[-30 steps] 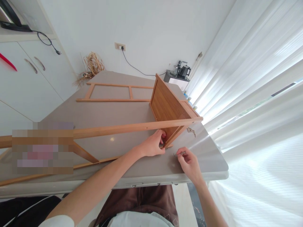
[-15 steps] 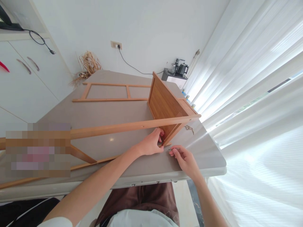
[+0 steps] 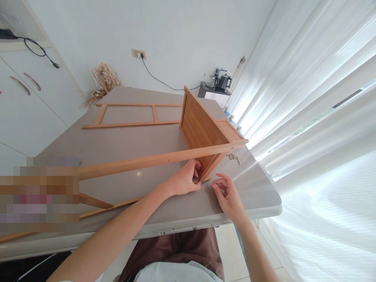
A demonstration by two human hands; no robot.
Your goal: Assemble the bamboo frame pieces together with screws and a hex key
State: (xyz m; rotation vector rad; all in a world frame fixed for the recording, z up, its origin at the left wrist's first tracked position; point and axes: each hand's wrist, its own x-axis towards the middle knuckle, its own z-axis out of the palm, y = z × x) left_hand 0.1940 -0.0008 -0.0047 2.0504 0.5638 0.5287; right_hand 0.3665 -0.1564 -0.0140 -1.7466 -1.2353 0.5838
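Note:
My left hand (image 3: 185,179) is closed on the lower corner of an upright wooden panel (image 3: 199,125), by the rail lying on the table. Just right of it, my right hand (image 3: 231,199) pinches a thin, bent metal hex key (image 3: 209,185) between thumb and fingers, its short bent end near the panel's corner. A long wooden rail (image 3: 147,159) runs from the panel's top right corner to the left, above my left forearm. Another rail (image 3: 126,202) lies along the near table edge. The exact joint under my left fingers is hidden.
A ladder-like wooden frame (image 3: 126,125) lies at the back of the grey table (image 3: 141,141). Several screws (image 3: 233,158) lie right of the panel. A kettle (image 3: 224,81) stands on a small cabinet behind. White curtains (image 3: 317,168) hang at the right. A pixelated patch covers the far left.
My right hand has lifted its fingers slightly and turned the hex key, whose bent end now shows. My left hand keeps its hold on the panel corner. The view has shifted slightly.

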